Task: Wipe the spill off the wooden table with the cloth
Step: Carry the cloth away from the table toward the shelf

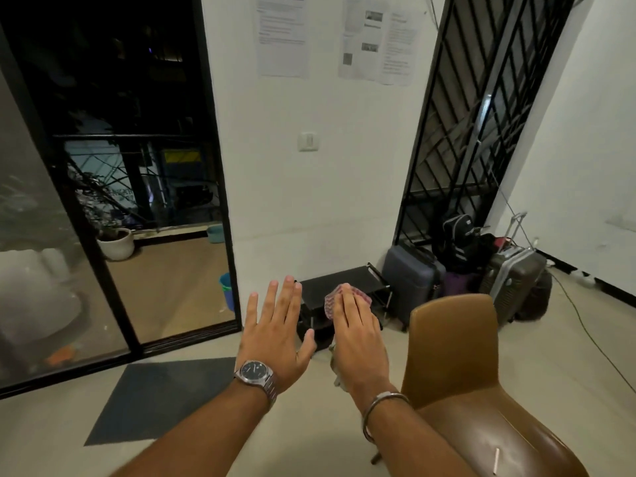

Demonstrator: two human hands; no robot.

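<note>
Both my arms are stretched out in front of me at chest height. My left hand (277, 327) is flat with fingers spread, palm down, and holds nothing; a steel watch sits on its wrist. My right hand (358, 333) has its back to me and keeps a pink patterned cloth (331, 301) under the palm. The cloth shows past the fingertips and hangs below the heel of the hand. No wooden table and no spill are in view.
A brown chair (457, 366) stands right below my right arm. A low black rack (344, 287) and several suitcases (409, 280) line the far wall. A dark mat (161, 397) lies on the floor left. A glass sliding door (113, 187) is at the left.
</note>
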